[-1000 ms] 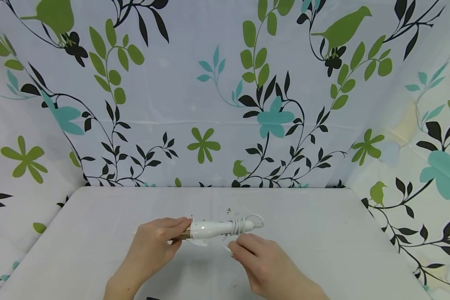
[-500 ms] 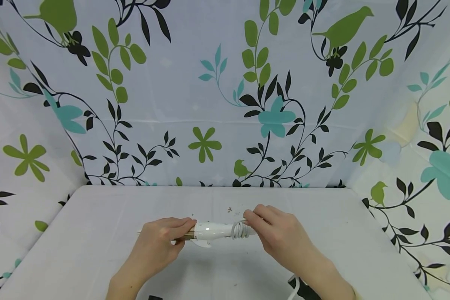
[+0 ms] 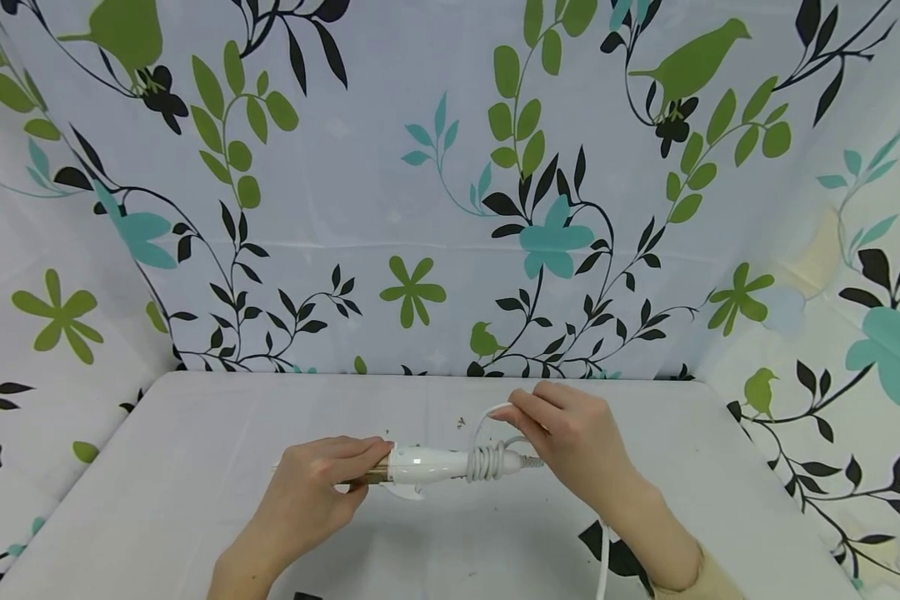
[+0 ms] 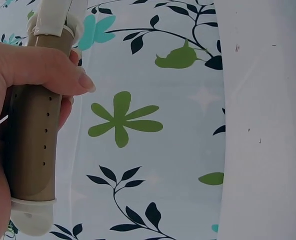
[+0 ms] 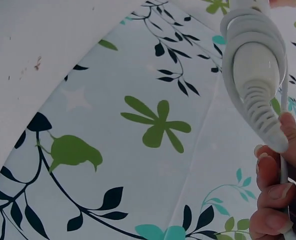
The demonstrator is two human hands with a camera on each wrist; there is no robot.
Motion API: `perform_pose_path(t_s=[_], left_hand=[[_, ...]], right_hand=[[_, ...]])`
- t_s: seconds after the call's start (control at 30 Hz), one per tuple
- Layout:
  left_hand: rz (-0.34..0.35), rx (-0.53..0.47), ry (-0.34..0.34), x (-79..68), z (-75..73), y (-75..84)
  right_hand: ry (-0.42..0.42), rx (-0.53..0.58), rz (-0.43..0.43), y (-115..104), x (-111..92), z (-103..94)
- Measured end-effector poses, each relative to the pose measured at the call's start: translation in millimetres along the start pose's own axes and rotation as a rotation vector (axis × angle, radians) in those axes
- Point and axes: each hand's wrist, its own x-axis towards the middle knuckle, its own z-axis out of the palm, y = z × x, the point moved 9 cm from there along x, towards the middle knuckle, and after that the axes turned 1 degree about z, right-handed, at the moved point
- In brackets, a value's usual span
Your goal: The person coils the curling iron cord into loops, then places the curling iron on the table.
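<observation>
A white-handled curling iron (image 3: pixel 427 464) with a brown barrel lies level over the white table. My left hand (image 3: pixel 318 492) grips it by the barrel, thumb and fingers wrapped around. The left wrist view shows the barrel (image 4: pixel 32 145) with a row of small holes and a white end cap (image 4: pixel 32 217). Several turns of white cord (image 3: pixel 486 461) circle the handle's right end, beside the ribbed cord sleeve (image 5: pixel 260 107). Beyond that end my right hand (image 3: pixel 577 442) pinches the cord, pulling a loop up and away from the handle. More cord hangs below the right wrist.
The white table (image 3: pixel 217 417) carries small brown specks (image 3: pixel 461 422) behind the handle. Patterned cloth (image 3: pixel 330 167) with leaves and birds encloses the back and sides. A small dark object (image 3: pixel 307 596) shows at the front edge. A black leaf shape (image 3: pixel 618 554) sits by the right forearm.
My right hand has moved from below the handle, up over it and to its far right side, drawing the cord around. The left hand stays on the barrel, with the iron slightly further right.
</observation>
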Motion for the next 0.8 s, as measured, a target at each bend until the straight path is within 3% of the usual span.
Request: perform_pose_path(t_s=[0.1, 0.43, 0.8], left_hand=[[0.004, -0.028, 0.01, 0.1, -1.9, 0.3], [0.016, -0.054, 0.01, -0.5, -1.9, 1.4], [0.014, -0.028, 0.002, -0.4, -2.7, 2.1]], right_hand=[[-0.016, 0.053, 0.04, 10.3, 0.1, 2.3], [-0.185, 0.32, 0.173, 34.2, -14.1, 31.2], [-0.305, 0.532, 0.382, 41.5, -42.4, 70.2]])
